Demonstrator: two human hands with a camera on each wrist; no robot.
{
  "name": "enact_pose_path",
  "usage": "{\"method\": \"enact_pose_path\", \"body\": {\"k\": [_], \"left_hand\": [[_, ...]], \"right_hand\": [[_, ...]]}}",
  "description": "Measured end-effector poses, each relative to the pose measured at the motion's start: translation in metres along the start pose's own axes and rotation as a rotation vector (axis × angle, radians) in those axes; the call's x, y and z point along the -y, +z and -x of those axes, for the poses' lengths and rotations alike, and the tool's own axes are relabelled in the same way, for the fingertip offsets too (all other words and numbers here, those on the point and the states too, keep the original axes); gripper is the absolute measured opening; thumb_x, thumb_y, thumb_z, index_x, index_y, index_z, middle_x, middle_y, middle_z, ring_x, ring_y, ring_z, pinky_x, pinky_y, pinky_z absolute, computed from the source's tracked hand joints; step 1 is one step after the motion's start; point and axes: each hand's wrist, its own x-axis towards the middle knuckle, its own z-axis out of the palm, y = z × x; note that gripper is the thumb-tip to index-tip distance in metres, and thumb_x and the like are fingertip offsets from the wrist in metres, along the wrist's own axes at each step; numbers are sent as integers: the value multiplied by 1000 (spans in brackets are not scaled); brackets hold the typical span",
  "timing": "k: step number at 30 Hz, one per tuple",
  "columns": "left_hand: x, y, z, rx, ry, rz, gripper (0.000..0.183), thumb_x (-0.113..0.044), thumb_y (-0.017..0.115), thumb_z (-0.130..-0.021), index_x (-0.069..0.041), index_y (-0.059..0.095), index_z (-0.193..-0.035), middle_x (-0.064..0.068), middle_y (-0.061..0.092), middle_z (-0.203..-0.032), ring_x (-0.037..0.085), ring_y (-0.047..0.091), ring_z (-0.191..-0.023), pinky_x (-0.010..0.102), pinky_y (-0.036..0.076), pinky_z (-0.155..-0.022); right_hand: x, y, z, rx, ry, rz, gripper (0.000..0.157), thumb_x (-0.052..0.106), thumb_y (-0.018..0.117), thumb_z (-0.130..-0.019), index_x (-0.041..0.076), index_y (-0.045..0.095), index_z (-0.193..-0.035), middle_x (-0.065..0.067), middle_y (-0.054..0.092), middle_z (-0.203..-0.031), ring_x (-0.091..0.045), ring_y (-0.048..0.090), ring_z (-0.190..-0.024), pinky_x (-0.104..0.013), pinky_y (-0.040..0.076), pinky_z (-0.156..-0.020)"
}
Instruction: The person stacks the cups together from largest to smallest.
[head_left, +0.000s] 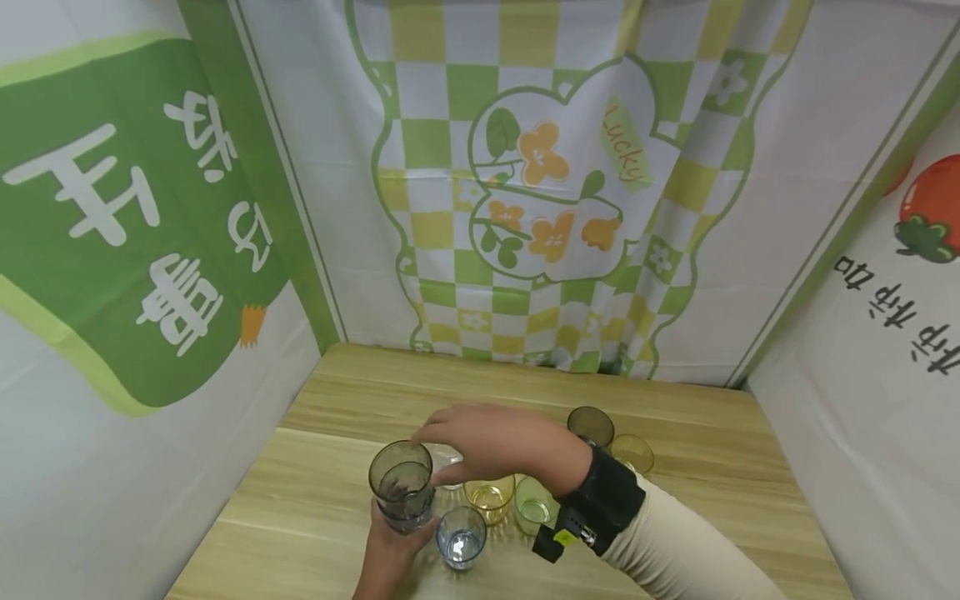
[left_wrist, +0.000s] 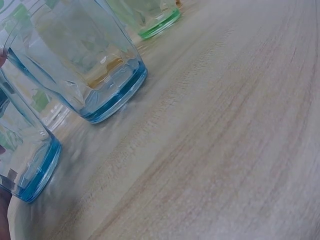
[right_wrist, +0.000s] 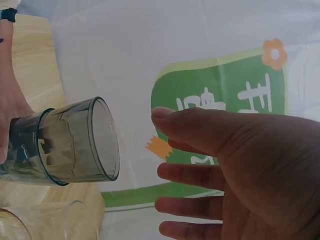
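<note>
My left hand point(head_left: 393, 550) grips the lower part of a two-glass stack: a smoky grey glass point(head_left: 400, 467) sits inside a blue-tinted glass point(left_wrist: 35, 165). In the right wrist view the stack's grey glass point(right_wrist: 82, 142) has its mouth toward my right hand point(right_wrist: 250, 175). That hand's fingers are extended with a gap between them and the rim, and nothing is in its grasp. From the head view, my right hand point(head_left: 495, 442) is over the table beside the stack's top. A light blue glass point(head_left: 461, 540) stands right beside my left hand.
A yellow glass point(head_left: 491, 502), a green glass point(head_left: 533, 508) and a partly covered clear glass point(head_left: 448, 472) stand near the stack. Farther right are a dark smoky glass point(head_left: 591, 426) and another yellow glass point(head_left: 634, 452). Printed cloth walls point(head_left: 345, 208) enclose the wooden table point(head_left: 285, 517).
</note>
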Motion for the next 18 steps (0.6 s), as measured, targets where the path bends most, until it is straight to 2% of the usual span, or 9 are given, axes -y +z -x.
{"method": "enact_pose_path", "body": {"k": [8, 14, 18], "left_hand": [[1, 0, 1, 4, 5, -8, 103, -19, 91, -73, -4, 23, -149, 28, 52, -139, 48, 52, -128, 62, 37, -109], [1, 3, 1, -21, -16, -1, 102, -16, 92, -72, -5, 26, -148, 27, 53, -138, 46, 52, -129, 59, 37, -111], [-2, 4, 0, -22, -7, -7, 101, -15, 92, -71, -2, 28, -148, 28, 55, -136, 46, 53, -127, 59, 37, -111]], "right_hand": [[-15, 34, 27, -51, 78, -214, 48, 43, 61, -100, 25, 55, -144, 7, 56, -145, -14, 49, -137, -34, 42, -111], [-27, 67, 45, -70, 135, -351, 46, 40, 63, -100, 24, 57, -142, 5, 58, -143, -16, 52, -135, -32, 44, -108], [-35, 91, 54, -86, 181, -402, 44, 39, 64, -99, 22, 60, -139, 7, 60, -140, -15, 55, -131, -32, 47, -104]]}}
